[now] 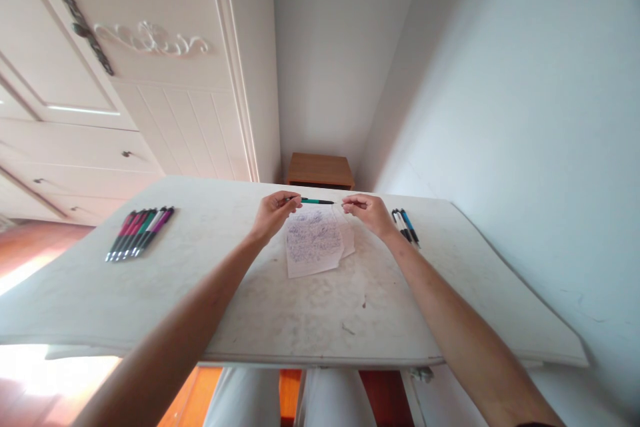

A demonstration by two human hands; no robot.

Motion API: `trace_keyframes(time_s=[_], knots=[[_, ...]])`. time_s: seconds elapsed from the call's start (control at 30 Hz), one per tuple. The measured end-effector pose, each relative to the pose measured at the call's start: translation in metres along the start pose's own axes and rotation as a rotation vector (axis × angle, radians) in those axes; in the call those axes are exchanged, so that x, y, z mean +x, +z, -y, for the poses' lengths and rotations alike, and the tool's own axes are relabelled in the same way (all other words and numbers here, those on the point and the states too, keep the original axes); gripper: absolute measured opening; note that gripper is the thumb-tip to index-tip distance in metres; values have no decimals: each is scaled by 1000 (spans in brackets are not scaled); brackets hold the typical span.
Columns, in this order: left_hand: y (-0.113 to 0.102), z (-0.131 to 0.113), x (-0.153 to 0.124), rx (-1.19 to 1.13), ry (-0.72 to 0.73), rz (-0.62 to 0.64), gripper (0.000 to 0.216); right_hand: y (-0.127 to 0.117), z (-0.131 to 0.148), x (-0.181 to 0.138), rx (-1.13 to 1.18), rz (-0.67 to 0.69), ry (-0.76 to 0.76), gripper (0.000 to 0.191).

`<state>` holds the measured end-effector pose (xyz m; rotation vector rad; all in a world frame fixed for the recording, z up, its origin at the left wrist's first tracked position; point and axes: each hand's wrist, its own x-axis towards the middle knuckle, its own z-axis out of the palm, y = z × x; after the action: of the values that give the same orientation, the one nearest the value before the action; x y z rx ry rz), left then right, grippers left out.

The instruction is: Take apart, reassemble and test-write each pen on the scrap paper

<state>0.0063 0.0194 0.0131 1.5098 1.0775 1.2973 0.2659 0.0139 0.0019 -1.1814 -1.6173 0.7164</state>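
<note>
Over the far part of the table, my left hand [278,212] pinches the rear end of a green pen [318,201] with a black grip. The pen lies level in the air, its front end pointing right. My right hand [369,211] is closed just beyond that front end, a small gap apart, with thumb and fingertips together. Whatever sits between those fingertips is too small to make out. Beneath the pen are sheets of paper [314,243] covered in blue scribbles, one partly under another.
A row of several pens [140,233] in pink, red, green, white and purple lies on the table [240,320] at left. Blue and white pens [406,225] lie beside my right forearm. A wooden cabinet [321,169] stands beyond the far edge; a wall [525,147] borders the right side.
</note>
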Motion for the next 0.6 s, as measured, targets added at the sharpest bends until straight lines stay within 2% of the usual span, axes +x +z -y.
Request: trace_keyframes(time_s=[0.6], knots=[[0,-4,-2,5,-13,25,43,10,-1,-1,57,-21,36,26]])
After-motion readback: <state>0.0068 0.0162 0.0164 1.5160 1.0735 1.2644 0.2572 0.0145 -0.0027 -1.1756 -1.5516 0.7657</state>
